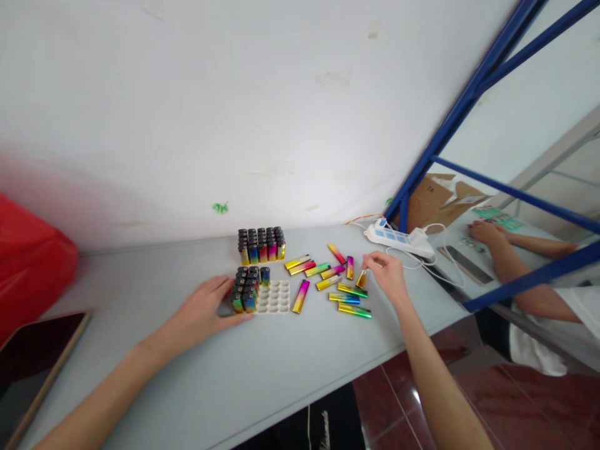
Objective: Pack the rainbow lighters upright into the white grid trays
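Observation:
At the left end of a white tray (280,299) with round-cornered sockets, my left hand (205,306) grips the near corner, thumb along the front edge and fingers against the left side. Several black-topped, shiny tubes (244,290) stand upright in that tray's left part, while its right sockets are bare. My right hand (387,273) pinches the upper end of a gold tube (360,279), tilted just over the table. Several loose metallic tubes in gradient colours, among them a pink-and-yellow tube (300,296) and a blue-and-yellow tube (344,298), lie between my hands.
Behind stands a second full group of upright tubes (261,245). A white power strip (398,239) with cables sits at the back right, beside a blue metal frame (450,125). Far left are a red bag (32,262) and a dark tablet (40,356). Another person's arm (520,269) rests beyond the frame.

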The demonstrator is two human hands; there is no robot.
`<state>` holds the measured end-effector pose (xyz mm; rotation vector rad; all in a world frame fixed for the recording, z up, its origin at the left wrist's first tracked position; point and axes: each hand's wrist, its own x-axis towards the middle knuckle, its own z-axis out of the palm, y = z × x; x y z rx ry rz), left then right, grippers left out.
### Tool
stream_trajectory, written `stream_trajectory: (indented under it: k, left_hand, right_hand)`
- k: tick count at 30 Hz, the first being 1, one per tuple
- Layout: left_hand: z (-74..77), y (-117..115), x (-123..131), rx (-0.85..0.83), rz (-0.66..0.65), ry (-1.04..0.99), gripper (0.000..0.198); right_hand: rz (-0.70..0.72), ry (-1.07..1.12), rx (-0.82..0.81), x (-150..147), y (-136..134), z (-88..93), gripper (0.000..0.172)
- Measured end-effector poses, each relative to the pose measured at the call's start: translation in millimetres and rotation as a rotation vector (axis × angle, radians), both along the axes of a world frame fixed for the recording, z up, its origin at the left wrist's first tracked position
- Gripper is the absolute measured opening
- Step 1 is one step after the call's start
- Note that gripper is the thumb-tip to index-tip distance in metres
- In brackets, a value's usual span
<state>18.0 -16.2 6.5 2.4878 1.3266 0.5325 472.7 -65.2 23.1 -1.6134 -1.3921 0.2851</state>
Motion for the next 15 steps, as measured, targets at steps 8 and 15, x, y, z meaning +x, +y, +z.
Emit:
stream_trajectory:
  k: [8, 15]
  left_hand:
    - [-0.9, 0.8, -1.1, -0.020, 0.021, 0.037, 0.074]
    - [0.9, -1.0, -0.6, -0.020, 0.001, 0.014, 0.066]
  right_hand:
    - [0.120, -0.439, -0.140, 8.6, 21.7, -15.0, 0.024]
    - [-0.069, -0.431, -0.328, 5.3, 48.2, -21.3, 0.031]
